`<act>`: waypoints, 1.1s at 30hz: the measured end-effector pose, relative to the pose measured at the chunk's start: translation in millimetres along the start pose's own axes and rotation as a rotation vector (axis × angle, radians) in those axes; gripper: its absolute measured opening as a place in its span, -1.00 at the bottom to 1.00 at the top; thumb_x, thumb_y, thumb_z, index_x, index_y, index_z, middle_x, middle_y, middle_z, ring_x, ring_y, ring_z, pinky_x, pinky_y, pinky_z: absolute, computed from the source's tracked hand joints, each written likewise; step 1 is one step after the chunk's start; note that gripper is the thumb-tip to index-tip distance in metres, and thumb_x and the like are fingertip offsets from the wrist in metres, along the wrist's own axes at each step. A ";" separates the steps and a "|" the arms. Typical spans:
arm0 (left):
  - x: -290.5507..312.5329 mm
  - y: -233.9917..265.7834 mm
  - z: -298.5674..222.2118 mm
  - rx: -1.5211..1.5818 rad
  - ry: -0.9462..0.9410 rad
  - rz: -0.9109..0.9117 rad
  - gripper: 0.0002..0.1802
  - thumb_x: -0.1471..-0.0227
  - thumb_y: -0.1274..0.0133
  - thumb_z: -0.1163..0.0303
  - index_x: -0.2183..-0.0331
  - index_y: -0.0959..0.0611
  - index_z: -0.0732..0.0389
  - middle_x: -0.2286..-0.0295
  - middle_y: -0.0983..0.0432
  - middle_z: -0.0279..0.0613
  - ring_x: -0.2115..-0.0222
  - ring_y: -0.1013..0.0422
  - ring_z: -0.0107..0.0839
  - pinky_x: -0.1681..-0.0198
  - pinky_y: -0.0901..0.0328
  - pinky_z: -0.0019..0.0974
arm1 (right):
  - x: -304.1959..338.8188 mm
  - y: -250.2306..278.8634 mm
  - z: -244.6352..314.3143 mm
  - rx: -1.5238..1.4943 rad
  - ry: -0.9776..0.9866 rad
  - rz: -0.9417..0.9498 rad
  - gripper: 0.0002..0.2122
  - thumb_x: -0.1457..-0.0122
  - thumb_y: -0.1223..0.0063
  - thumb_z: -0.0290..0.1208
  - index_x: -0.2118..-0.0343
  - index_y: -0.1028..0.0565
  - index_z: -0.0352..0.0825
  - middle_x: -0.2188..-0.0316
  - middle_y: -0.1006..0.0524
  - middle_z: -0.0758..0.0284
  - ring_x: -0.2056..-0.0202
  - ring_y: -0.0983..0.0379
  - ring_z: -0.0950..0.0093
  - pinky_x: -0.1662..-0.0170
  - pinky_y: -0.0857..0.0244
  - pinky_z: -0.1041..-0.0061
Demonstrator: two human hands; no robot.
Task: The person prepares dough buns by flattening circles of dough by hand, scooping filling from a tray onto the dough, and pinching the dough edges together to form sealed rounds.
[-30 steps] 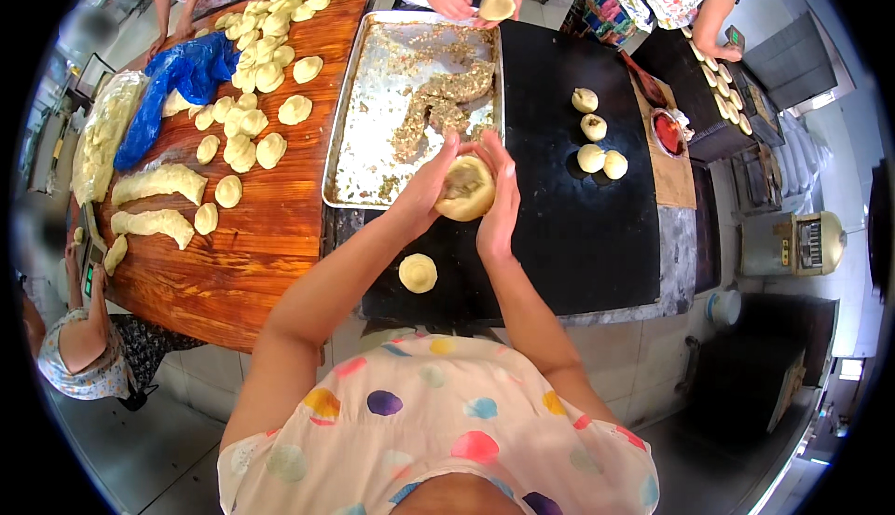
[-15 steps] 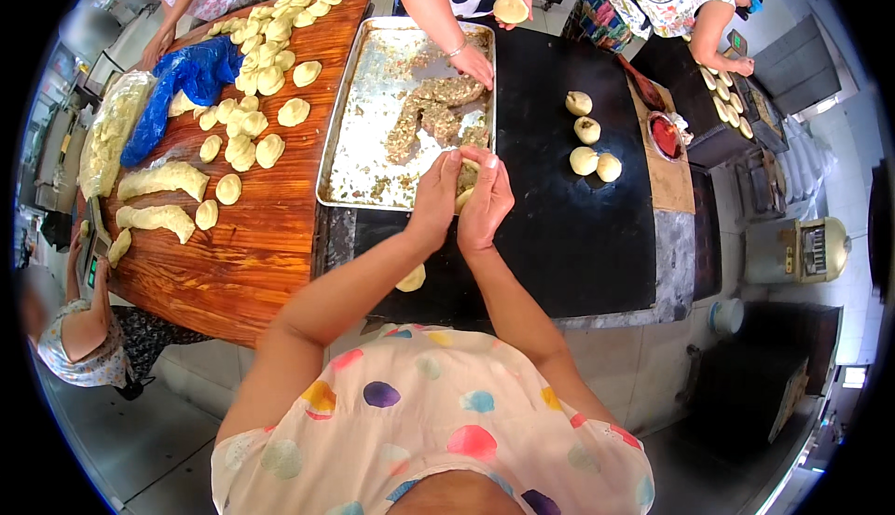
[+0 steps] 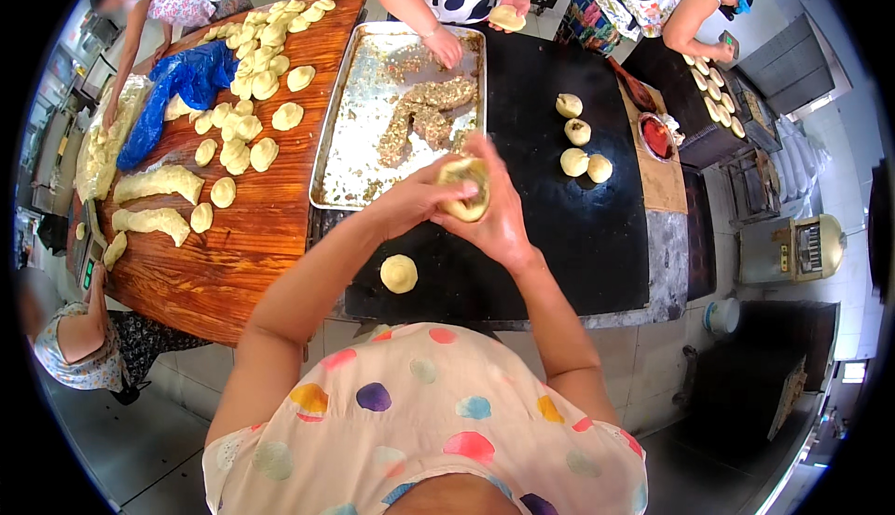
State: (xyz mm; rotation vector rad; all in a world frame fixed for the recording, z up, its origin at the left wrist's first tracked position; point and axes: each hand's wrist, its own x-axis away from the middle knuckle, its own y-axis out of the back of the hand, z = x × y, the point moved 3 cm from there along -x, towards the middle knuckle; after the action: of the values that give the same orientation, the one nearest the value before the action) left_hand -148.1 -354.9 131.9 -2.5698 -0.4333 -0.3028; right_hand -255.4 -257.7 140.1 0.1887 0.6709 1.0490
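Note:
A cup-shaped round of dough (image 3: 465, 208) with brownish filling inside is held above the black worktop (image 3: 522, 282), near the tray's close corner. My left hand (image 3: 410, 203) grips its left side, with the thumb at the opening. Around its right side curls my right hand (image 3: 502, 221), its fingers slightly blurred. A flat dough round (image 3: 399, 274) lies on the black top below my left forearm. Just beyond my hands, a metal tray (image 3: 337, 137) holds a mound of chopped filling (image 3: 438, 96).
Several closed buns (image 3: 578, 132) sit to the right, beside a bowl of red paste (image 3: 656, 137). Dough pieces (image 3: 264, 86) and a blue plastic sheet (image 3: 177, 96) cover part of the wooden table (image 3: 252, 273). Opposite, a co-worker's hand (image 3: 445, 47) reaches over the tray. Others work around.
My hands have shifted slightly and tilted the dough, so its filled opening shows. The dough round below my forearm is now uncovered. The co-worker's hand has drawn back from the filling.

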 end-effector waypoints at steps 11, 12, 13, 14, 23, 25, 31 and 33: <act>16.9 -4.3 17.3 0.126 -0.040 0.090 -0.37 -0.10 -0.19 0.34 -0.15 -0.31 0.15 0.01 -0.36 -0.27 -0.02 -0.34 -0.44 -0.11 -0.25 -0.31 | 12.3 2.3 23.8 -0.049 0.105 -0.022 -0.06 0.28 -0.49 -0.44 -0.24 -0.17 -0.30 -0.20 -0.26 0.03 -0.20 -0.21 0.01 -0.16 -0.26 0.19; 17.4 -5.1 17.5 0.134 -0.062 0.084 -0.37 -0.10 -0.19 0.35 -0.15 -0.31 0.15 0.01 -0.36 -0.27 -0.03 -0.33 -0.44 -0.10 -0.25 -0.31 | 12.3 0.7 18.1 -0.087 0.065 0.102 -0.10 0.28 -0.48 -0.43 -0.22 -0.22 -0.30 -0.14 -0.36 0.08 -0.17 -0.27 0.04 -0.14 -0.28 0.20; 15.2 -7.3 14.7 0.132 -0.091 0.079 -0.36 -0.09 -0.19 0.35 -0.15 -0.31 0.15 0.00 -0.35 -0.27 -0.03 -0.33 -0.45 -0.10 -0.25 -0.31 | 12.2 -0.1 16.1 -0.003 0.122 0.038 -0.13 0.28 -0.48 -0.45 -0.20 -0.25 -0.30 -0.10 -0.39 0.11 -0.14 -0.30 0.08 -0.13 -0.30 0.23; 13.7 -10.6 11.1 0.131 -0.121 0.075 -0.36 -0.09 -0.19 0.35 -0.15 -0.31 0.15 0.00 -0.35 -0.26 -0.04 -0.32 -0.46 -0.10 -0.25 -0.32 | 13.1 -2.8 15.4 0.081 0.178 -0.028 -0.16 0.28 -0.48 -0.47 -0.17 -0.29 -0.31 -0.05 -0.43 0.13 -0.12 -0.34 0.12 -0.12 -0.31 0.26; 21.2 -19.4 6.0 -0.113 -0.089 0.111 -0.37 -0.30 0.13 0.13 -0.29 -0.12 0.07 -0.16 -0.19 -0.23 -0.17 -0.19 -0.41 -0.17 -0.18 -0.27 | 15.3 -5.0 34.3 0.101 0.306 -0.233 -0.48 0.19 -0.34 -0.58 0.05 -0.48 -0.35 0.14 -0.54 0.19 0.03 -0.47 0.19 -0.21 -0.22 0.15; 20.0 -17.5 1.7 0.027 -0.120 0.199 -0.38 -0.32 0.23 0.05 -0.29 -0.12 0.07 -0.15 -0.20 -0.23 -0.17 -0.20 -0.38 -0.19 -0.17 -0.26 | 18.1 -6.6 30.1 -0.044 0.194 -0.365 -0.52 0.14 -0.31 -0.58 0.06 -0.49 -0.35 0.14 -0.55 0.20 0.04 -0.47 0.21 -0.22 -0.20 0.17; 6.3 -0.6 23.1 -0.026 -0.376 -0.043 -0.26 -0.31 0.47 -0.14 -0.24 -0.15 0.27 -0.13 -0.24 -0.09 -0.15 -0.25 -0.28 -0.21 -0.18 -0.18 | 4.3 -11.2 51.2 -0.089 0.154 -0.213 -0.46 0.09 -0.35 -0.46 -0.02 -0.44 -0.37 -0.04 -0.46 0.14 -0.15 -0.30 0.15 -0.20 -0.20 0.22; 15.3 -13.6 3.1 0.041 -0.222 0.049 -0.25 -0.31 0.50 -0.15 -0.25 -0.13 0.26 -0.11 -0.26 -0.09 -0.12 -0.28 -0.29 -0.19 -0.20 -0.19 | 6.6 1.6 45.0 -0.012 0.180 -0.163 -0.43 0.14 -0.39 -0.46 -0.02 -0.44 -0.36 -0.04 -0.47 0.15 -0.13 -0.32 0.14 -0.18 -0.22 0.22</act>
State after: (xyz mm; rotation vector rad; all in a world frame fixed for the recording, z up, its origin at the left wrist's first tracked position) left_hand -138.4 -338.4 139.9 -2.5788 -0.4498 0.0094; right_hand -227.7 -243.8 173.4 0.0277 0.8281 0.9195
